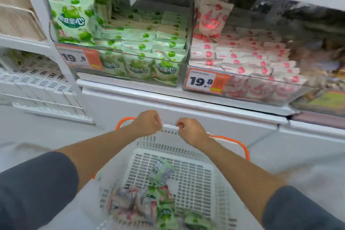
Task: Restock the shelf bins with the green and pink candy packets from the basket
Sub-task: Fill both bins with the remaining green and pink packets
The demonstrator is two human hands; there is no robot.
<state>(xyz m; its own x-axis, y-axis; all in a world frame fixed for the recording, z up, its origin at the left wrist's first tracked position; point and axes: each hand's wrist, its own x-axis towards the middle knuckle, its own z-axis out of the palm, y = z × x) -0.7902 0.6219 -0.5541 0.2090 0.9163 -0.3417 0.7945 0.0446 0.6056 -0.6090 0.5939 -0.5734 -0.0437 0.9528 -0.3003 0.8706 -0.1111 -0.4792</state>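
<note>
The left hand (147, 123) and the right hand (192, 131) are side by side with a small gap between them. Both hands have their fingers curled over the far rim of the white basket (186, 147) and hold on to it. The picture is a bit blurry, so I cannot tell how hard they squeeze. An orange handle (237, 142) sticks out just past the right wrist.

Below the hands, down inside the basket, lie the candy packets. One green packet (162, 172) lies alone, not far under the hands. Further back, closer to the person's body, a heap (149, 205) of green and pink packets lies all mixed up.

High above the left hand sits the green bin (141, 71) on the shelf, full of green packets. Above the right hand, and a little out to its right, sits the pink bin (261, 89), full of pink packets. Each bin has a price tag (203, 80) on its front.
</note>
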